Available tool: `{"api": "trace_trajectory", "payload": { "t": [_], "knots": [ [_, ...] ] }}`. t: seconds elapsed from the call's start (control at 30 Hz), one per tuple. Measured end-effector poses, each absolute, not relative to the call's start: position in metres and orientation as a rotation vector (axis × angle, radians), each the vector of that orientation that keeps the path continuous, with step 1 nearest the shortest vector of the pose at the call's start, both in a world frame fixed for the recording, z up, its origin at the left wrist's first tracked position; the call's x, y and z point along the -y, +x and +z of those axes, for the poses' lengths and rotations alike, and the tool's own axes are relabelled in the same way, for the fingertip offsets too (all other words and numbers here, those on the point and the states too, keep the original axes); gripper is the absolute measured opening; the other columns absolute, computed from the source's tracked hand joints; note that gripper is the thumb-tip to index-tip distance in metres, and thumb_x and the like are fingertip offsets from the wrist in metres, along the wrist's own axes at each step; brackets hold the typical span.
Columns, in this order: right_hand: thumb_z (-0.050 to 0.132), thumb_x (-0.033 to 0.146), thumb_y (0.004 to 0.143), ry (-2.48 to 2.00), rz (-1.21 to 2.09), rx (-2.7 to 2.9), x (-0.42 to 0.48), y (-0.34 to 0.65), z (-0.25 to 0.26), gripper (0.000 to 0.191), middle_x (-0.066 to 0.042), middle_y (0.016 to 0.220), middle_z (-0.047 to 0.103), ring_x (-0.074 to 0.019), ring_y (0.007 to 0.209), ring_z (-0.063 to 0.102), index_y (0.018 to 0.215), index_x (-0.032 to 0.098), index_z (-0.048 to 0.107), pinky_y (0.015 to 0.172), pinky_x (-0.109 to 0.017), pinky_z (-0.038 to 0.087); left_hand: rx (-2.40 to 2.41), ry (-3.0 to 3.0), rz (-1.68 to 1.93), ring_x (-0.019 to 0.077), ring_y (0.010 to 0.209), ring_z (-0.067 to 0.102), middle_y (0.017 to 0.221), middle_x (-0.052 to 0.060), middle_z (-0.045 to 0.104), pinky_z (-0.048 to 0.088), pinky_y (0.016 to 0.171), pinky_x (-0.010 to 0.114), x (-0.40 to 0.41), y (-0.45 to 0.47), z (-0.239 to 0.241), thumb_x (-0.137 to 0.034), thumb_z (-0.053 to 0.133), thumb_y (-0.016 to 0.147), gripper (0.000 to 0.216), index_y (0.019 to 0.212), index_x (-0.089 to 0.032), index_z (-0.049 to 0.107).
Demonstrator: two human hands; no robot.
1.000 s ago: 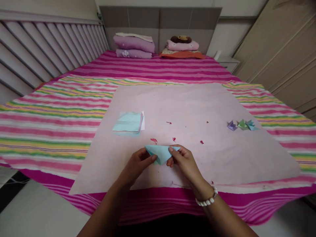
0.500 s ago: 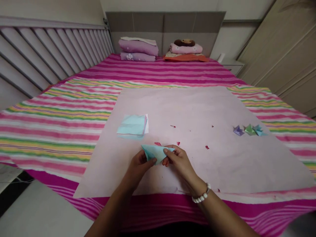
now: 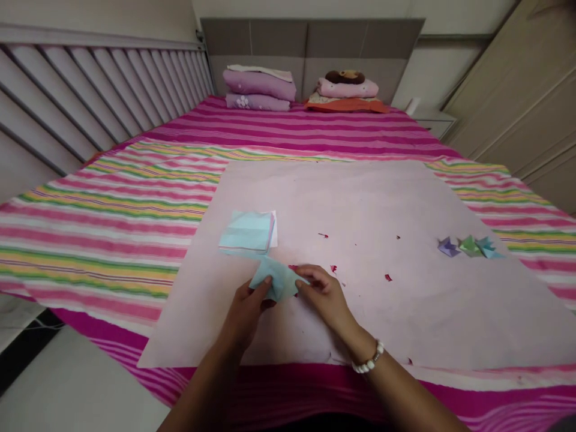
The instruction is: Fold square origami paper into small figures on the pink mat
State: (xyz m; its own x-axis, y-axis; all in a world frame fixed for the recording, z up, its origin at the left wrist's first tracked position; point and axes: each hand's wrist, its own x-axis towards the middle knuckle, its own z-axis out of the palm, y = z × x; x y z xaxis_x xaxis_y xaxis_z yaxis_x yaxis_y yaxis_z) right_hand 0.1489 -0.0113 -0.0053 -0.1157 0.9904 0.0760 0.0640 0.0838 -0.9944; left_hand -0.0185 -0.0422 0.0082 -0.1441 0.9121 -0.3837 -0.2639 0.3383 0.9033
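Note:
Between my two hands is a light blue folded sheet of origami paper (image 3: 279, 277), held just above the large pale sheet (image 3: 360, 198). My left hand (image 3: 252, 306) pinches its left part, thumb on top and fingers underneath. With thumb and fingertips, my right hand (image 3: 326, 297) grips the pointed right corner. A stack of square papers (image 3: 247, 231), light blue on top, lies just beyond my left hand. Far to the right sit three small folded paper pieces: a purple one (image 3: 448, 246), a green one (image 3: 469, 245) and a blue one (image 3: 489, 247).
The pale sheet lies on a bed with a striped cover (image 3: 112, 240) and bears small red marks (image 3: 388, 277). Purple folded bedding (image 3: 258, 87) and a pink folded pile (image 3: 347, 89) stand by the headboard (image 3: 279, 39). A slatted rail (image 3: 112, 90) runs along the left.
The blue paper has changed from a wide flat triangle to a more opened, angled shape. My left thumb has moved up onto its face. The whole view has shifted slightly.

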Motion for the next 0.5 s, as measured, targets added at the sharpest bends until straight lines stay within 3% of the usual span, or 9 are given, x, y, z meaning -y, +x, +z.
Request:
{"api": "trace_trajectory", "payload": {
  "t": [0.07,0.2,0.37,0.43,0.5],
  "knots": [
    [0.067,0.03,0.077,-1.172,0.866,1.54,0.016,0.149,-0.002,0.018,-0.009,0.119,0.06,-0.0274,0.114,0.051,0.095,0.025,0.07,0.096,-0.048,0.041,-1.31,0.622,1.162,0.0162,0.074,0.061,0.077,0.005,0.068,0.049,0.064,0.025,0.041,-0.016,0.009,-0.046,0.07,0.069,0.033,0.081,-0.015,0.07],
    [0.073,0.033,0.073,-1.126,0.625,1.76,0.025,0.146,0.01,0.02,-0.01,0.114,0.058,-0.03,0.113,0.048,0.089,0.025,0.068,0.095,-0.049,0.039,-1.255,0.653,1.135,0.0165,0.073,0.061,0.079,0.007,0.07,0.05,0.066,0.027,0.04,-0.007,0.012,-0.046,0.065,0.074,0.034,0.085,-0.014,0.071],
    [0.067,0.025,0.077,-1.129,0.7,1.664,0.021,0.145,0.015,0.005,-0.008,0.103,0.061,-0.0263,0.103,0.051,0.073,0.023,0.065,0.089,-0.043,0.041,-1.291,0.99,1.075,0.0205,0.081,0.063,0.084,0.005,0.072,0.048,0.077,0.03,0.04,0.001,0.025,-0.043,0.058,0.081,0.031,0.09,-0.017,0.073],
    [0.064,0.027,0.079,-1.119,0.842,1.548,0.016,0.151,0.016,0.013,-0.006,0.092,0.063,-0.0231,0.092,0.054,0.067,0.022,0.06,0.083,-0.038,0.043,-1.332,1.147,1.092,0.0226,0.089,0.063,0.089,0.004,0.072,0.046,0.082,0.031,0.039,-0.002,0.032,-0.041,0.057,0.081,0.029,0.091,-0.019,0.073],
    [0.062,0.033,0.081,-1.12,1.043,1.418,0.01,0.159,0.017,0.018,-0.001,0.072,0.058,-0.018,0.071,0.053,0.067,0.021,0.056,0.068,-0.031,0.043,-1.373,1.219,1.129,0.0242,0.096,0.062,0.09,0.004,0.072,0.045,0.085,0.031,0.036,-0.007,0.038,-0.04,0.058,0.08,0.027,0.089,-0.02,0.073]
  ]
}}
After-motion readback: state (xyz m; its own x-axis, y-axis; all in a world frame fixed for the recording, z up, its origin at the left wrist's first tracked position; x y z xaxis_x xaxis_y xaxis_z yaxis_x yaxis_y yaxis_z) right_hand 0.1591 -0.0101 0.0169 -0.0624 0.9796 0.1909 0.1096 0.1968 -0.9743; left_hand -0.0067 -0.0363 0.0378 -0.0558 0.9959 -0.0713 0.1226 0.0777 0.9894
